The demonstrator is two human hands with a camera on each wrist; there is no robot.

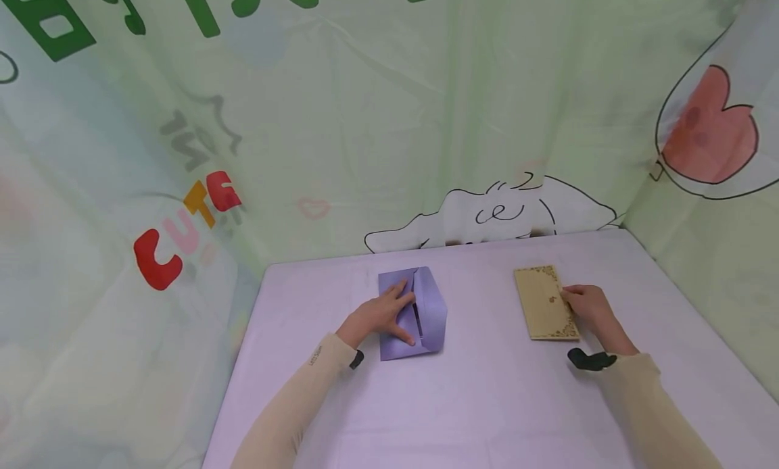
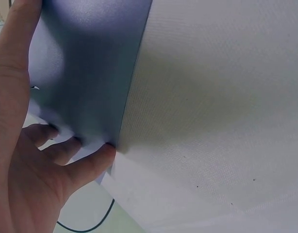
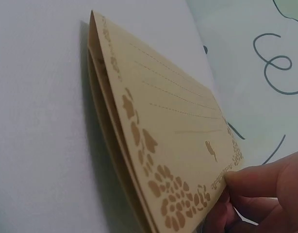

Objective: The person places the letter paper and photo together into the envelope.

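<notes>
A lavender envelope point(image 1: 435, 313) lies on the table with its flap side up and the flap folded out to the right. My left hand point(image 1: 380, 315) rests on it, fingers spread, near a slit that runs down its middle. In the left wrist view, the fingertips point(image 2: 107, 149) touch the envelope point(image 2: 91, 63) near its edge. To the right, my right hand point(image 1: 589, 305) pinches the long right edge of a beige folded card point(image 1: 538, 303) between thumb and fingers. Brown floral patterns and printed lines mark the card point(image 3: 163, 111) in the right wrist view, where its folded layers stand slightly apart.
A pale lavender cloth covers the table point(image 1: 481, 401). A printed curtain point(image 1: 365, 117) hangs behind the table and along both sides. Dark bands show at the wrists, below beige sleeves point(image 1: 304, 388).
</notes>
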